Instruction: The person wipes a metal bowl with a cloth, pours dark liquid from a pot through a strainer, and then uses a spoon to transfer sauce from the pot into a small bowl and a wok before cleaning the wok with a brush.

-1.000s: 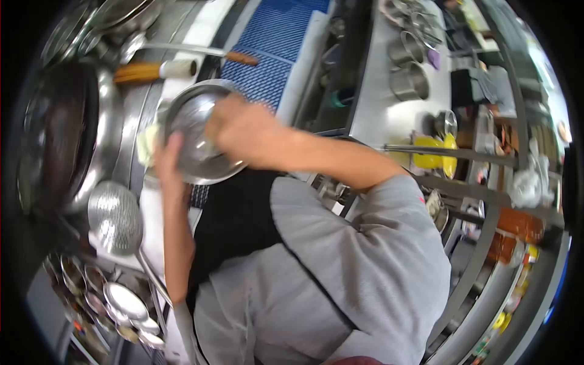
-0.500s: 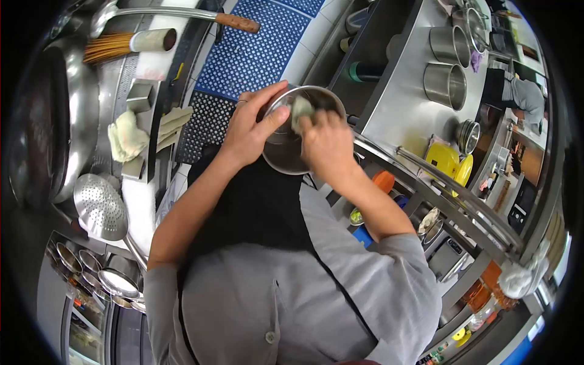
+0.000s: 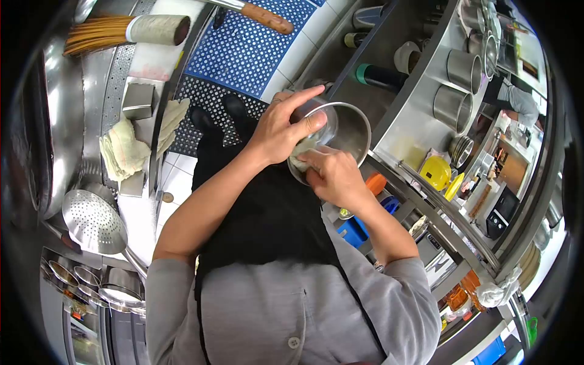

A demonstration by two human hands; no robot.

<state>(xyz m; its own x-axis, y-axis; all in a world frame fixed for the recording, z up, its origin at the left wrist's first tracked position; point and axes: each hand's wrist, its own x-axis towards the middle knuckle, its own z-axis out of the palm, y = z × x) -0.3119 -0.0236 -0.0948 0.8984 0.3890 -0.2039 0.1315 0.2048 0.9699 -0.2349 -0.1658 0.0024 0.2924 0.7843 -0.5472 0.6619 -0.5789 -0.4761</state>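
Note:
A round stainless steel pot [image 3: 360,129] is held up in front of my black apron, its mouth tilted toward me. My left hand [image 3: 277,131] grips its left side, the thumb over the rim and the other fingers around the outside. A pale cloth [image 3: 302,153] is bunched in my right hand [image 3: 337,175], pressed against the inner wall near the rim closest to me. Part of the cloth is hidden beneath my right fingers.
At left, a perforated skimmer [image 3: 94,220], a bamboo brush [image 3: 131,31] and folded cloths [image 3: 123,149] lie by the wok station. Steel pots [image 3: 453,109] stand on the counter [image 3: 392,125] at right. A blue mat [image 3: 243,45] covers the floor. Another person [image 3: 517,103] is at far right.
The pot and both hands have shifted right and slightly down in view. My right hand has moved the cloth from the pot's upper inside to the lower left wall. The surroundings have shifted too.

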